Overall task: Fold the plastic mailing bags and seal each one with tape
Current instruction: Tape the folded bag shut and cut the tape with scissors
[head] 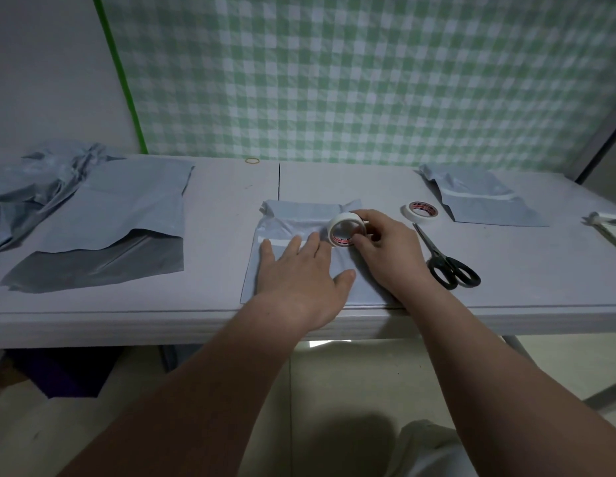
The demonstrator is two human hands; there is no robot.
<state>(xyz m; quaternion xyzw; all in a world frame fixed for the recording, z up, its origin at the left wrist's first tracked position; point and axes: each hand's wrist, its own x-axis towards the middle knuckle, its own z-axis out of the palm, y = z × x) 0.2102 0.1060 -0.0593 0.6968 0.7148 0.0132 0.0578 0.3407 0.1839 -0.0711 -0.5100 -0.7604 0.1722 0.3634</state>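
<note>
The bench (224,201) carries a heap of unfolded mailing bags (103,218) at the left, not yet begun, and one finished bag (485,201) at the far right, folded with a tape strip across it. In the near middle the current bag (299,210) is folded and looks about half taped. The left hand (299,273) lies spread flat on the strip, the right hand (389,246) pinches the tape roll (346,218), and cutting with the scissors (447,263) probably remains.
</note>
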